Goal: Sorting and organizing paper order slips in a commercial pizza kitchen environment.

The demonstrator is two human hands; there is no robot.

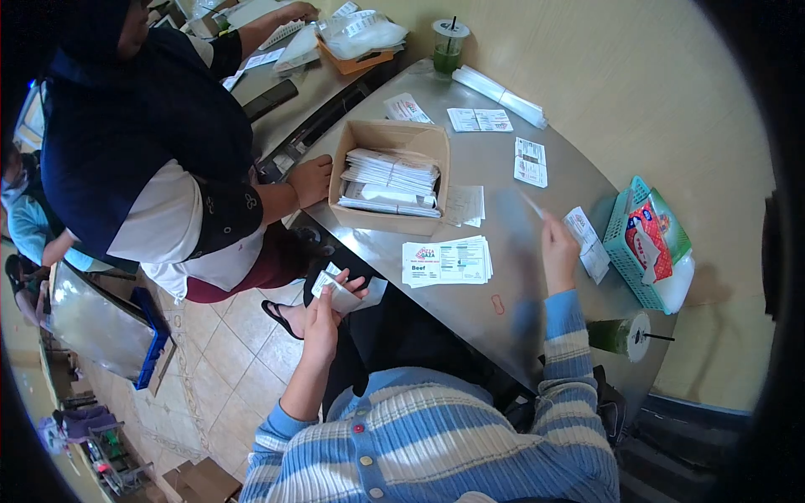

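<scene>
My left hand (324, 324), held low in front of the table's edge, grips a few folded white printed labels (343, 295). Over the steel table (465, 320), my right hand (558, 254) pinches a thin white slip (531, 204), seen nearly edge-on and blurred. Between the hands lies a fanned stack of printed labels (446, 261) with red and green print. A red rubber band (497, 304) rests on the metal below it. Behind the stack stands an open cardboard box (390, 220) holding banded bundles of white labels (390, 173).
A person (157, 157) stands at left, one hand beside the box. Banded label bundles (530, 162) and a white roll (500, 96) lie farther back. A teal basket (635, 251) holds tissues. Lidded green drinks stand at back (446, 60) and at right (619, 336).
</scene>
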